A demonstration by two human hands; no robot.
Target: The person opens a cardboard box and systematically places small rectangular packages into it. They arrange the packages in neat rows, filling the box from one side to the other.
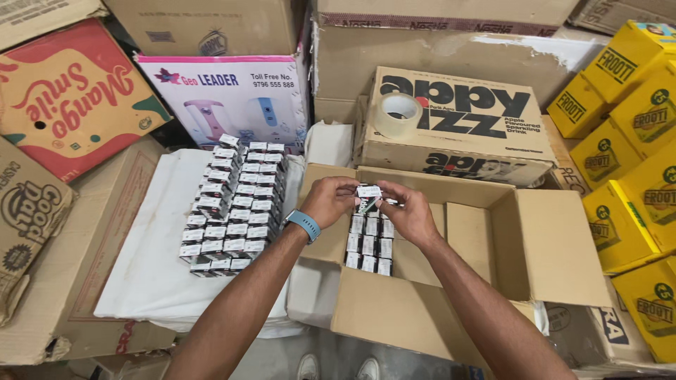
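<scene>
- The left hand (329,200) and the right hand (407,211) meet over the open cardboard box (556,246), both pinching one small black-and-white packet (368,192) between fingertips — left at its left end, right at its right end.
- The held packet sits above the box's back-left corner, just over the packets already stacked inside.
- Those packed packets (369,245) stand in tight rows against the box's left wall; the right part of the box floor is bare cardboard.
- A blue wristband (304,224) circles the left wrist.
- Left of the box, a block of the same small packets (236,207) lies in rows on a white sheet (144,274), toward the sheet's right edge and near the box's left flap.
- Behind the box, a tan drinks carton (458,127) carries a roll of clear tape (397,114) at its left edge.
- Yellow juice cartons (627,176) are piled along the right — well apart from the hands.
- A red-and-tan printed carton (67,95) lies at the upper left.
- White shoe tips (338,368) show at the bottom edge.
</scene>
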